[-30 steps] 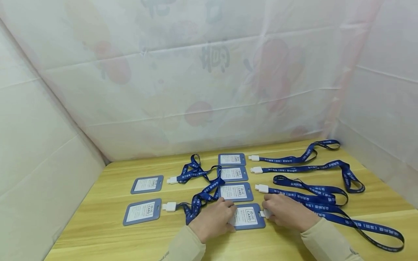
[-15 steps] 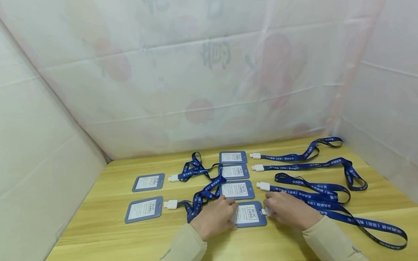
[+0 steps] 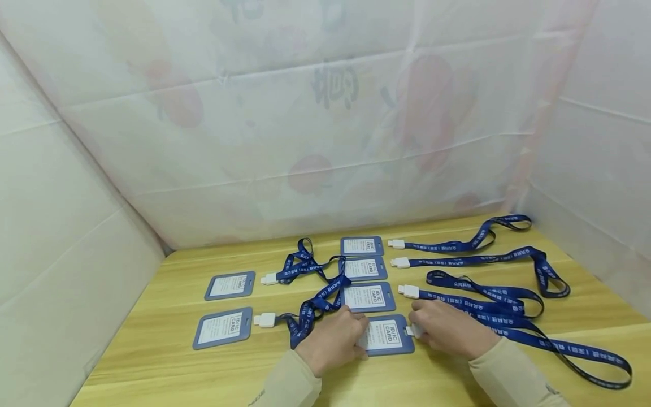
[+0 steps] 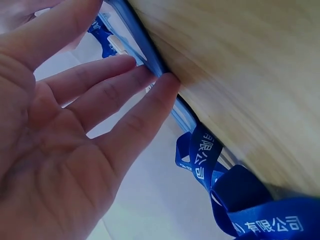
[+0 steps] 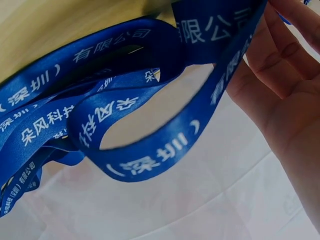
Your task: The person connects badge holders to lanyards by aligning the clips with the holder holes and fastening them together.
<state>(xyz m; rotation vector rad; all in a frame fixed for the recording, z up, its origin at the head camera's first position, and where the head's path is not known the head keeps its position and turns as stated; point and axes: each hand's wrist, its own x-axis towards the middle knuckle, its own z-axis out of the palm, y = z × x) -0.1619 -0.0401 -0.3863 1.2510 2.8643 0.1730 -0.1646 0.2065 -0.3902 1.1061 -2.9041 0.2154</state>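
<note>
In the head view, my left hand [image 3: 333, 339] holds the left end of the nearest blue badge holder [image 3: 390, 333], flat on the table with its ID/IC CARD insert up. Thumb and fingers pinch its edge; the left wrist view shows the fingertips [image 4: 170, 82] on the frame. At the slotted right end, my right hand [image 3: 450, 328] pinches the white clip [image 3: 416, 330] of a blue lanyard [image 3: 574, 350]. The clip's tip sits right at the slot, and fingers cover most of it. In the right wrist view, the lanyard strap [image 5: 155, 162] loops beside the palm.
Behind it lie three more badge holders [image 3: 367, 297] in a column, each with a lanyard [image 3: 463, 262] stretched to its right. Two further holders [image 3: 222, 328] lie left, with crumpled lanyards [image 3: 310, 311] beside them. White sheeting [image 3: 305, 141] walls the wooden table [image 3: 152, 373] at back and sides.
</note>
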